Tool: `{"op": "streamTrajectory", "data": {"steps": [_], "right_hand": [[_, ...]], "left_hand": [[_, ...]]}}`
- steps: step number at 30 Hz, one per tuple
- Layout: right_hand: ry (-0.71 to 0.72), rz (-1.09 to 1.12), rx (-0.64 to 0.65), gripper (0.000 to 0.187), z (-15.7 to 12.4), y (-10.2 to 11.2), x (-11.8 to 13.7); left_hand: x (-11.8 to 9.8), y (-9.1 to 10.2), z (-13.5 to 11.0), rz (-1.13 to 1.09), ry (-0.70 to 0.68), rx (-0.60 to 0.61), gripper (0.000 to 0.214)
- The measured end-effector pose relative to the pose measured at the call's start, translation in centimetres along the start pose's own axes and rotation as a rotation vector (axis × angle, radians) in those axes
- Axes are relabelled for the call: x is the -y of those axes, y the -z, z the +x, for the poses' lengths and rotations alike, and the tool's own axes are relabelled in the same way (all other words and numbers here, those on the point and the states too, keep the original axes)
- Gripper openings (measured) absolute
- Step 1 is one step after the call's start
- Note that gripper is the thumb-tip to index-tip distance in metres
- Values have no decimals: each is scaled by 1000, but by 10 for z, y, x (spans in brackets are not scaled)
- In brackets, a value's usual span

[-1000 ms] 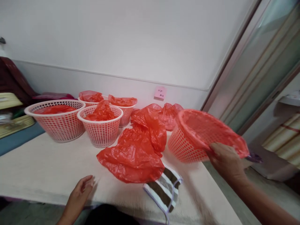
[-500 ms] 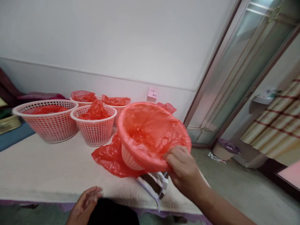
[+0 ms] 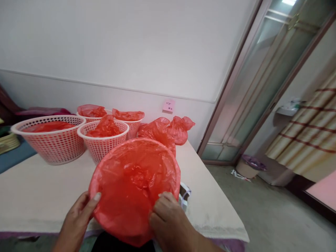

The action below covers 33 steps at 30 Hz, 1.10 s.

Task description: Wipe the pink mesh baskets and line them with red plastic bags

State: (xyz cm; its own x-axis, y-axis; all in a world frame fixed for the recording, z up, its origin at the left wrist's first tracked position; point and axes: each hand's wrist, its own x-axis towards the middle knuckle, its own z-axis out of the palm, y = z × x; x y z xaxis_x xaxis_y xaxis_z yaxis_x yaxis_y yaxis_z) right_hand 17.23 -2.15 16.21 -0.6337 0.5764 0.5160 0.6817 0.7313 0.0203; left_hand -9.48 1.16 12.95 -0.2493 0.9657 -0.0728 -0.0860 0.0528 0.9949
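Note:
A round basket lined with a red plastic bag (image 3: pixel 123 199) is held low in front of me, its mouth tilted toward me. The bag is folded over the rim and hides most of the basket. My left hand (image 3: pixel 75 218) is closed on the rim at the left, thumb on the outside of the red film. At the lower right, my right hand (image 3: pixel 168 218) is a fist around the bagged rim. Just behind stands a smaller white perforated basket (image 3: pixel 105 143) with a red bag bunched inside.
A large white basket (image 3: pixel 56 150) stands at the left, with further lined baskets by the wall. Knotted red bags (image 3: pixel 180 129) lie at the table's far right. Beside my right hand is a striped cloth item (image 3: pixel 185 196). A pink note (image 3: pixel 168 105) is on the wall; a bin (image 3: pixel 248 168) stands on the floor.
The lined basket has come down, left and closer to me, uncovering the red bags behind. My left hand has risen from the table edge and taken hold of the rim.

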Motion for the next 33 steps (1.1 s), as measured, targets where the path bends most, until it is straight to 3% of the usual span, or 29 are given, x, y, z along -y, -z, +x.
{"op": "streamTrajectory", "data": {"steps": [3,7,11,14,16,20,24,29,33], "right_hand": [[12,121,-46,13,-4,3,4],[-43,329,-234,16,-4,32,-3],[-490,353,-469,28,-6,48,-41],[-911,648,-434,52,-12,41,-71],[-1034,924,-365,57,-17,35,-79],[-997,1345,-294,50,-22,35,-71],[-1004,1548,-308,47,-21,40,-64],[-1100,1673,-427,40,-20,38,-67],[-1188,1535,-604,40,-21,37,-69]], "left_hand": [[-2,0,8,108,-43,-98,57],[-3,3,11,147,-61,-147,60],[-8,3,3,215,-72,-208,65],[-4,1,-5,202,-64,-187,70],[4,1,-9,147,-71,-169,70],[14,6,-14,79,-113,-185,69],[5,9,-18,64,-50,-209,71],[-5,3,-21,-50,39,-157,71],[-7,-1,-18,-138,91,-167,76]]}}
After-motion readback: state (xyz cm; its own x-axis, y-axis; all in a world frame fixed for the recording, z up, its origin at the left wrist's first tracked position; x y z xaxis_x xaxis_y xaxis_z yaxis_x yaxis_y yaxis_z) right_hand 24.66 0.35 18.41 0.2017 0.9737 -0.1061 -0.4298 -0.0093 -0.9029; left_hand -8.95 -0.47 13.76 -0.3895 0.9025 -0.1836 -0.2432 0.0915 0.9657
